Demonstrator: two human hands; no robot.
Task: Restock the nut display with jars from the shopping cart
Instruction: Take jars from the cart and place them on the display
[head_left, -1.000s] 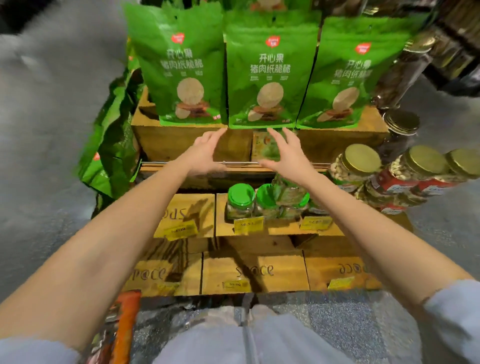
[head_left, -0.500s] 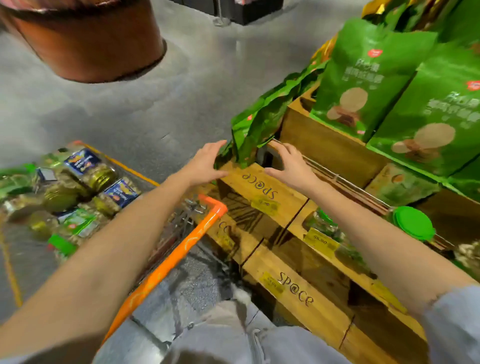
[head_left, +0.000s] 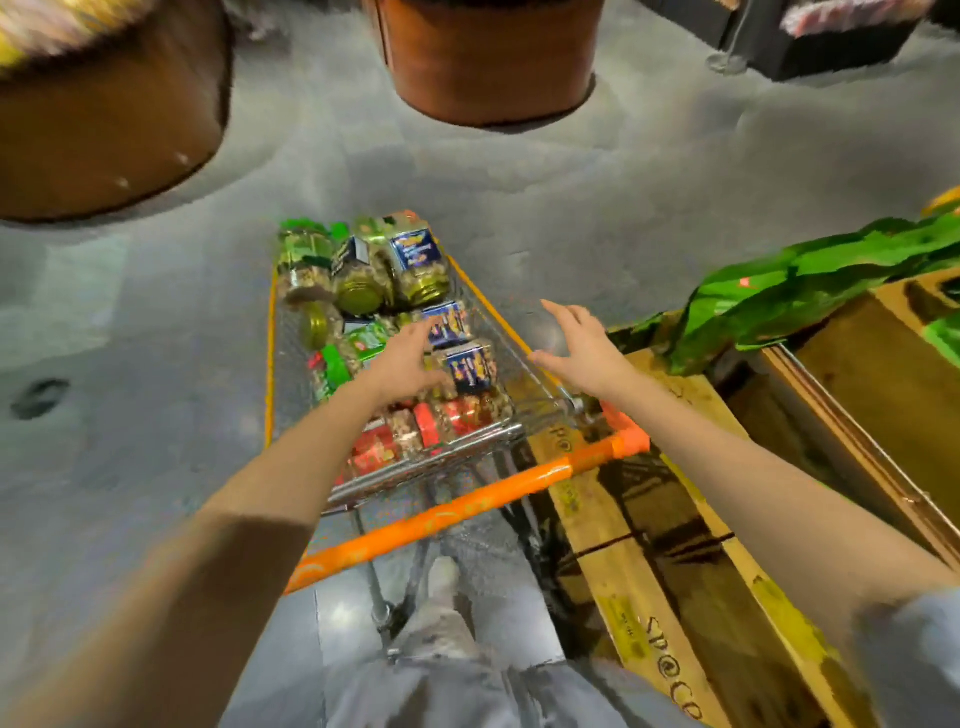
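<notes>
The wire shopping cart (head_left: 519, 493) with an orange handle stands in front of me, filled with several nut jars. Blue-labelled jars (head_left: 470, 366) lie near its right side, gold-lidded jars (head_left: 363, 291) at the far end, red-labelled jars (head_left: 441, 423) nearest me. My left hand (head_left: 408, 361) hovers over the jars with fingers spread, just beside a blue-labelled jar, holding nothing. My right hand (head_left: 582, 348) is open above the cart's right rim. The wooden nut display (head_left: 675, 597) runs along the right; its jars are out of view.
Green snack bags (head_left: 810, 286) lie on the wooden crates at the right. Two round brown stands (head_left: 493, 62) rise from the grey floor beyond the cart. My legs and a shoe (head_left: 444, 577) are below the cart handle.
My view has swung left from the display shelf to the cart. Both empty hands moved from the crates to above the cart, the left one now down among the jars.
</notes>
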